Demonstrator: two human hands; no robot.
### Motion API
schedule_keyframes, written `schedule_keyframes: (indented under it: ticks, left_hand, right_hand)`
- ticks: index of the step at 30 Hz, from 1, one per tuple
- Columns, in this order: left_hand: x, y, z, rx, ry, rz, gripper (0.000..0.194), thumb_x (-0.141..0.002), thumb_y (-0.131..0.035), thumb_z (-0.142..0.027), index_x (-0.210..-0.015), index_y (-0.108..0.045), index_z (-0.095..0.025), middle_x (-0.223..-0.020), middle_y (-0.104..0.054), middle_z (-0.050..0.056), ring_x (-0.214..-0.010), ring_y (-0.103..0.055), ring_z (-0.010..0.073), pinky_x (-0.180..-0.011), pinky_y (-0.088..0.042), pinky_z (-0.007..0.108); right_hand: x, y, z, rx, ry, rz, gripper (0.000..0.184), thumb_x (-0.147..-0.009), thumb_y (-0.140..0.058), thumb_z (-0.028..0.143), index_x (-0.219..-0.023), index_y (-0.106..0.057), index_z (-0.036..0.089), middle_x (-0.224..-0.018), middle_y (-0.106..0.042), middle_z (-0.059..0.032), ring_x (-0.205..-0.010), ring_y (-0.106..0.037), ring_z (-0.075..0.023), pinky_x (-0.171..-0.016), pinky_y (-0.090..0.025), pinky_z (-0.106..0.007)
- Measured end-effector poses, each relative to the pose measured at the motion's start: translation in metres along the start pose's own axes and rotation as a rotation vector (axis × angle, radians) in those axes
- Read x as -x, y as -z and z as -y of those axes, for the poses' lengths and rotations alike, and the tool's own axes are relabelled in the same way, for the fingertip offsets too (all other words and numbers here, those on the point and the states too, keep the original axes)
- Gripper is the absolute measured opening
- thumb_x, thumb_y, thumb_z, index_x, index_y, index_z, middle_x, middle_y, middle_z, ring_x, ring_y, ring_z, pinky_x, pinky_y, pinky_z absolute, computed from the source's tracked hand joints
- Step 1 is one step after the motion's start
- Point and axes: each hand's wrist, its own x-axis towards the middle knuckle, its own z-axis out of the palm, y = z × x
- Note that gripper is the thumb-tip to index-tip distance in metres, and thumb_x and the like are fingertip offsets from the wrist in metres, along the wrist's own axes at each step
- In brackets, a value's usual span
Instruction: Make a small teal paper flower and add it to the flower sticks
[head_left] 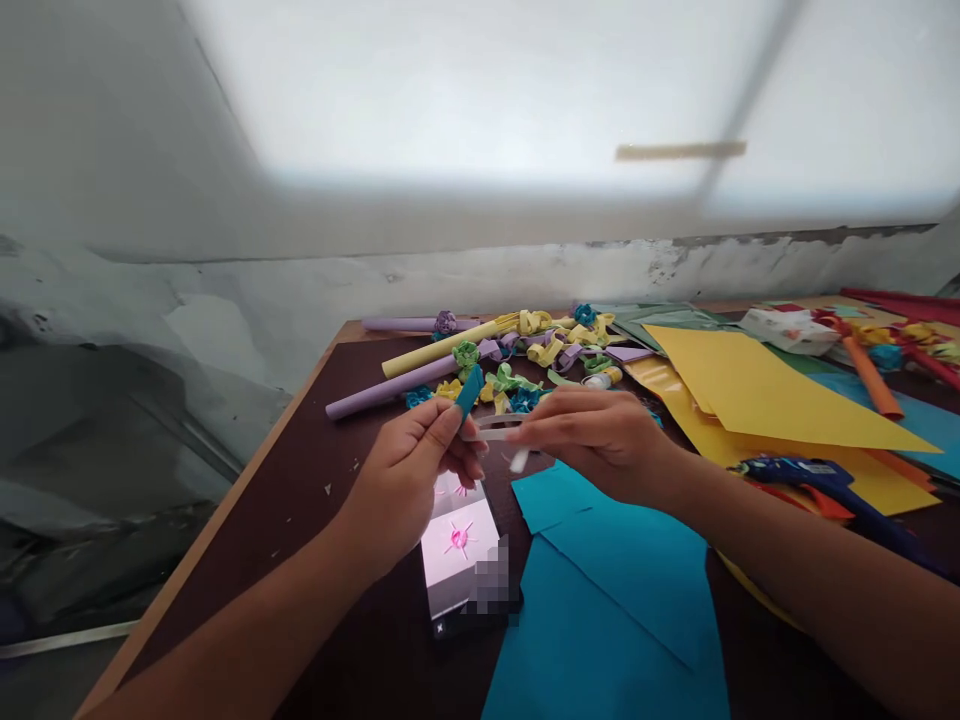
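Note:
My left hand (409,470) is closed in a pinch on a small teal paper strip (470,388), held upright above the dark table (315,460). My right hand (600,435) is closed around a thin white tool or strip (501,428) that reaches across to the left hand's fingertips; I cannot make out what it is. Both hands hover over a phone (461,555) lying flat with a lit screen showing a pink paper shape. Teal paper sheets (615,590) lie under the right wrist.
Rolled lilac and yellow paper tubes (420,370) and several small curled paper pieces (525,350) lie behind the hands. Yellow sheets (750,390) and a blue glue gun (817,480) are at the right. The table's left edge drops off beside a grey wall.

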Motion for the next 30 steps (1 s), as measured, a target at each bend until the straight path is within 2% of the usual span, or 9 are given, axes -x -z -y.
schedule_keyframes:
  ticks: [2, 4, 7, 10, 13, 15, 18, 24, 30]
  left_hand:
    - [-0.001, 0.0, 0.003, 0.031, 0.027, -0.023, 0.03, -0.099, -0.054, -0.043, -0.084, -0.064, -0.018, -0.072, -0.062, 0.001, -0.059, -0.059, 0.0153, -0.056, -0.05, 0.028]
    - [-0.002, 0.001, 0.006, -0.006, 0.024, -0.075, 0.029, -0.098, -0.056, -0.043, -0.084, -0.065, -0.018, -0.074, -0.064, 0.002, -0.06, -0.057, 0.0149, -0.054, -0.047, 0.027]
    - [0.001, 0.002, 0.009, -0.133, -0.017, -0.13, 0.028, -0.098, -0.058, -0.042, -0.083, -0.067, -0.02, -0.074, -0.066, 0.002, -0.064, -0.058, 0.0162, -0.058, -0.047, 0.028]
    - [0.007, -0.002, 0.007, -0.249, -0.035, -0.106, 0.031, -0.1, -0.054, -0.044, -0.081, -0.067, -0.022, -0.063, -0.065, -0.001, -0.061, -0.059, 0.0172, -0.063, -0.048, 0.03]
    - [0.011, -0.009, 0.003, -0.349, -0.045, -0.084, 0.037, -0.101, -0.053, -0.044, -0.072, -0.064, -0.023, -0.06, -0.065, -0.001, -0.061, -0.06, 0.017, -0.064, -0.047, 0.029]
    - [0.012, -0.013, 0.001, -0.374, -0.048, -0.069, 0.035, -0.101, -0.053, -0.042, -0.075, -0.065, -0.023, -0.061, -0.067, -0.001, -0.062, -0.061, 0.017, -0.063, -0.047, 0.029]
    - [0.015, -0.018, 0.002, -0.393, -0.051, -0.037, 0.032, -0.102, -0.051, -0.042, -0.081, -0.068, -0.024, -0.068, -0.069, -0.001, -0.067, -0.063, 0.0175, -0.066, -0.05, 0.029]
    - [0.023, -0.025, 0.004, -0.339, -0.059, -0.021, 0.026, -0.101, -0.054, -0.043, -0.1, -0.074, -0.026, -0.092, -0.076, 0.002, -0.086, -0.07, 0.022, -0.078, -0.056, 0.032]
    - [0.023, -0.026, 0.004, -0.313, -0.053, -0.009, 0.028, -0.101, -0.055, -0.043, -0.098, -0.075, -0.024, -0.088, -0.075, 0.003, -0.084, -0.07, 0.0224, -0.076, -0.056, 0.033]
  right_hand:
    - [0.005, -0.009, 0.001, -0.162, -0.057, -0.078, 0.024, -0.101, -0.06, 0.016, -0.115, -0.077, 0.025, -0.11, -0.072, -0.0074, -0.094, -0.071, -0.0149, -0.078, -0.058, -0.027]
    - [0.008, -0.017, 0.005, -0.23, -0.143, -0.146, 0.024, -0.099, -0.062, 0.016, -0.113, -0.078, 0.028, -0.115, -0.068, -0.0074, -0.096, -0.071, -0.015, -0.078, -0.06, -0.026]
    - [0.008, -0.025, 0.011, -0.294, -0.305, -0.155, 0.026, -0.1, -0.06, 0.019, -0.114, -0.079, 0.029, -0.102, -0.068, -0.0054, -0.087, -0.069, -0.0144, -0.074, -0.061, -0.027]
    - [0.005, -0.028, 0.014, -0.382, -0.451, -0.178, 0.021, -0.095, -0.068, 0.022, -0.11, -0.081, 0.029, -0.084, -0.07, -0.0018, -0.074, -0.066, -0.0141, -0.067, -0.058, -0.027]
    - [0.003, -0.029, 0.016, -0.506, -0.602, -0.255, 0.017, -0.083, -0.082, 0.031, -0.099, -0.084, 0.025, -0.079, -0.074, -0.0021, -0.067, -0.065, -0.0156, -0.058, -0.055, -0.027]
    - [0.001, -0.029, 0.018, -0.553, -0.671, -0.272, 0.018, -0.078, -0.086, 0.038, -0.086, -0.083, 0.022, -0.076, -0.074, -0.0033, -0.063, -0.063, -0.0158, -0.053, -0.051, -0.027]
    - [0.0, -0.03, 0.02, -0.618, -0.725, -0.286, 0.024, -0.075, -0.087, 0.042, -0.074, -0.078, 0.02, -0.07, -0.072, -0.003, -0.059, -0.06, -0.0147, -0.05, -0.048, -0.026]
    - [-0.001, -0.032, 0.019, -0.686, -0.79, -0.285, 0.029, -0.07, -0.09, 0.043, -0.071, -0.074, 0.019, -0.068, -0.071, -0.0025, -0.064, -0.063, -0.0167, -0.056, -0.051, -0.027]
    - [-0.001, -0.032, 0.018, -0.684, -0.781, -0.289, 0.026, -0.072, -0.089, 0.039, -0.072, -0.072, 0.019, -0.07, -0.069, -0.0011, -0.066, -0.063, -0.016, -0.059, -0.053, -0.027]
